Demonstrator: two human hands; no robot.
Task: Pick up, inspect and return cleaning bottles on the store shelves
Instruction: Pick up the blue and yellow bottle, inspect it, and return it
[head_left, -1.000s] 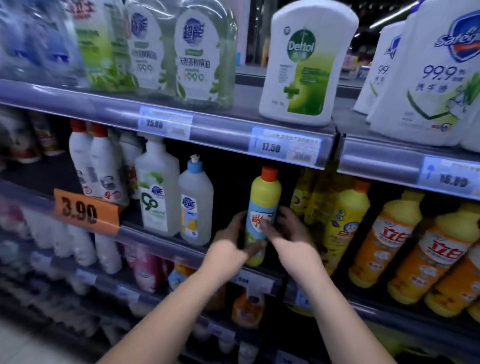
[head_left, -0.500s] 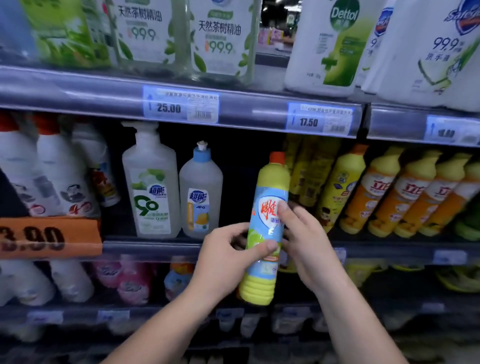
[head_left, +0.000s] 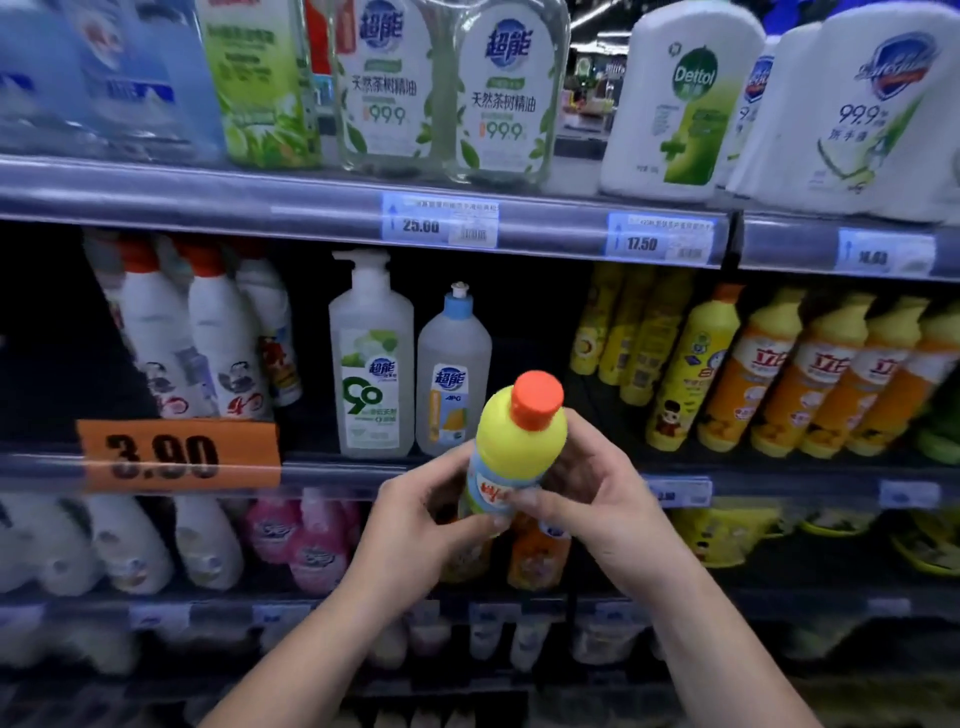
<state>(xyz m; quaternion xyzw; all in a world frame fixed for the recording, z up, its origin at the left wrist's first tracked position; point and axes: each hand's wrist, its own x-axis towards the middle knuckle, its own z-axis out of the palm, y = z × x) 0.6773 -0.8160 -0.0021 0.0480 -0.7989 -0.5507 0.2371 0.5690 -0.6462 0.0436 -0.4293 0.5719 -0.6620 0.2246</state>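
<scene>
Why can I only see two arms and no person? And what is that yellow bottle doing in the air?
The camera sits on the person's head and looks down, so you see only their arms, as if through their eyes. They stand at a shop shelf full of cleaning bottles. Both hands hold one yellow bottle with an orange cap, tipped toward the camera. The left hand grips it from one side and the right hand from the other, fingers over its label. Behind it stand a clear pump bottle and an orange price sign reading 3.90.
</scene>
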